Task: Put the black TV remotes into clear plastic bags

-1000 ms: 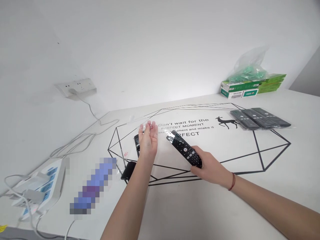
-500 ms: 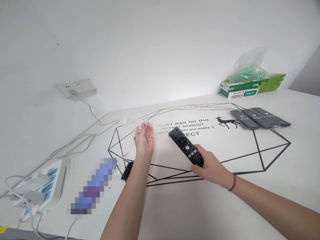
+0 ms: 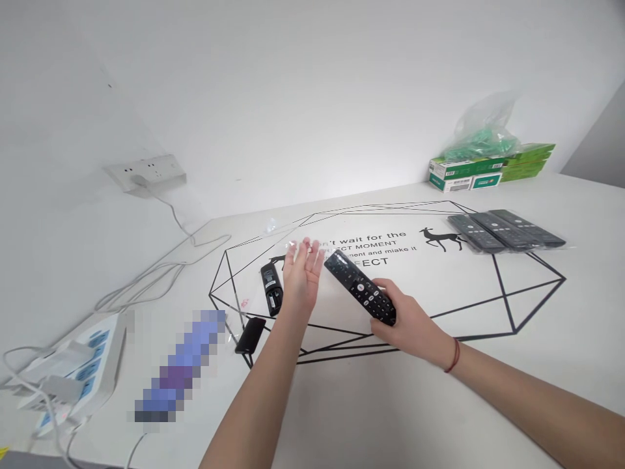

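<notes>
My right hand (image 3: 410,324) grips the lower end of a black remote control (image 3: 359,287) and holds it tilted above the white table (image 3: 390,404). My left hand (image 3: 303,277) is raised just left of the remote's top end, fingers stretched out, palm facing the remote, with nothing clearly in it. A faint bit of clear plastic film (image 3: 293,246) shows by its fingertips. Behind the left hand a second black remote (image 3: 271,288) lies on the table, with a small black cover piece (image 3: 250,335) beside it.
Three black remotes (image 3: 508,229) lie in clear wrap at the back right, in front of green boxes (image 3: 488,172) and a plastic bag (image 3: 483,130). A power strip (image 3: 73,371) with cables sits at the left edge, under a wall socket (image 3: 146,170). A blurred-out object (image 3: 178,365) lies near it.
My left hand was pinching a clear film half a second ago; now its fingers are spread and it has moved right, close to the remote. The second remote on the table is uncovered again.
</notes>
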`<state>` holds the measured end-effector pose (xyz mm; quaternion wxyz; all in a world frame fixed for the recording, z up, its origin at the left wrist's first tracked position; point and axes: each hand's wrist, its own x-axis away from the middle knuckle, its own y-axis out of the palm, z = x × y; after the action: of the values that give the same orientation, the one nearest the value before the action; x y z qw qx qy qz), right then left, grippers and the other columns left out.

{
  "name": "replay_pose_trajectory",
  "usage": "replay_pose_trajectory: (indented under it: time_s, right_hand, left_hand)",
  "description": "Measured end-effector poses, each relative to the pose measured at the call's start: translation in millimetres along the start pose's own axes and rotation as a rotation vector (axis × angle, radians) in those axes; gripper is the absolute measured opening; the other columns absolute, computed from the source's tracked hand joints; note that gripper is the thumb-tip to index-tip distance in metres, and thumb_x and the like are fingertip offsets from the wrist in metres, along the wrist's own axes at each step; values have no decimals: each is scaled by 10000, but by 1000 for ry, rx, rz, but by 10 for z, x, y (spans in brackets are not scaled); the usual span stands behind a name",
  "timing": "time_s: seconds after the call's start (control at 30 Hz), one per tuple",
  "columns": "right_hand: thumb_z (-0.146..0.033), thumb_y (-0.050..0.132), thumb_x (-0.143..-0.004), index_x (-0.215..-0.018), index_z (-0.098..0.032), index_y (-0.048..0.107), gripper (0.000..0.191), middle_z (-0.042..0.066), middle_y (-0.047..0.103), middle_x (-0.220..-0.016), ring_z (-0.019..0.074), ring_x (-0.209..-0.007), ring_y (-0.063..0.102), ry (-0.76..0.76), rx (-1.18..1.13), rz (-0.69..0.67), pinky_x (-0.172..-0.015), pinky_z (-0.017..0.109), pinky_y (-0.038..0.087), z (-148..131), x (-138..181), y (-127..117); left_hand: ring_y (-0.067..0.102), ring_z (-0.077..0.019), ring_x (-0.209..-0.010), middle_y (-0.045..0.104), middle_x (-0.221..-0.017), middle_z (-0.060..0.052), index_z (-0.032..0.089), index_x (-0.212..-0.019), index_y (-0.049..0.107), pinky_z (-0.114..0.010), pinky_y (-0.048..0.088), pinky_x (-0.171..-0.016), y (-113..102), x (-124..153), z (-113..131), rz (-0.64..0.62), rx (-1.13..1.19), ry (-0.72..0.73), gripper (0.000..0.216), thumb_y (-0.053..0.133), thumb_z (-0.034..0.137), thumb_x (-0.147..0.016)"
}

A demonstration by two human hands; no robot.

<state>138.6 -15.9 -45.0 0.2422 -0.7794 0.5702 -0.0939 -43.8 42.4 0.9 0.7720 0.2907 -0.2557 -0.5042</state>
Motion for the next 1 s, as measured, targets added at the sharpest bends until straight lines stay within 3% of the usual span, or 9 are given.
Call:
replay_pose_trajectory:
  time_s: [0.13, 0.23, 0.3, 0.53, 0.63, 0.7, 0.77, 0.87, 1.0]
  right_hand:
    - [-201, 569, -690, -1066, -254, 339, 444, -57, 521, -739, 111, -530, 433, 55, -143, 39, -482, 231, 347, 43, -23, 5]
    - [-236, 592, -711, -1075, -252, 340, 442, -56, 524, -739, 118, -561, 458, 36, -209, 30, -508, 240, 370, 52, -36, -5]
    - [-246, 602, -721, -1083, -254, 356, 438, -62, 522, -721, 119, -565, 456, 22, -213, 17, -517, 241, 368, 46, -40, -17]
    - [-244, 599, -737, -1113, -248, 426, 415, -60, 522, -705, 120, -572, 452, -8, -162, -10, -531, 245, 349, 41, -40, -43]
    - [-233, 602, -734, -1127, -245, 444, 424, -50, 545, -725, 123, -589, 466, -13, -146, -2, -543, 248, 355, 49, -43, -43]
    - [-234, 602, -743, -1133, -249, 446, 420, -52, 544, -720, 119, -581, 460, -14, -160, -1, -539, 245, 357, 55, -48, -41]
    - [-238, 606, -749, -1140, -252, 446, 422, -55, 540, -713, 116, -572, 455, -12, -173, 12, -538, 244, 361, 65, -55, -36]
    - [-255, 624, -754, -1154, -252, 455, 434, -46, 541, -720, 124, -590, 467, -1, -182, 52, -555, 254, 373, 85, -65, -30]
    - [-251, 646, -757, -1196, -258, 425, 492, -28, 539, -760, 138, -638, 482, -2, -302, 10, -592, 271, 397, 87, -60, -54]
  left_hand:
    - [645, -158, -1012, 622, -1201, -59, 207, -1010, 624, -286, 544, -850, 16, 114, -168, -123, -145, -150, 158, 604, 225, -855]
    - [663, -163, -907, 648, -1136, -67, 217, -1044, 620, -279, 564, -753, 17, 201, -243, -231, -225, -235, 233, 617, 329, -841]
    - [668, -159, -863, 665, -1068, -69, 215, -1099, 586, -264, 561, -726, 14, 232, -254, -282, -269, -263, 301, 645, 309, -819]
    - [681, -157, -868, 688, -984, -52, 281, -1398, 224, -302, 547, -811, -19, 129, -169, -204, -217, -140, 779, 642, 71, -775]
    - [682, -154, -866, 690, -975, -46, 277, -1414, 190, -299, 544, -821, -24, 97, -147, -177, -206, -126, 833, 644, 40, -757]
    - [682, -151, -858, 691, -966, -48, 271, -1407, 215, -295, 543, -812, -21, 105, -146, -184, -238, -155, 799, 648, 66, -767]
    - [676, -143, -839, 691, -958, -55, 236, -1344, 349, -279, 538, -796, -18, 129, -154, -214, -292, -205, 652, 656, 117, -781]
    - [659, -137, -810, 688, -944, -79, 141, -1062, 592, -264, 524, -782, -18, 168, -172, -306, -405, -303, 297, 673, 218, -787]
    - [644, -136, -793, 692, -904, -79, 121, -885, 646, -280, 506, -803, -30, 171, -176, -332, -452, -337, 167, 666, 261, -795]
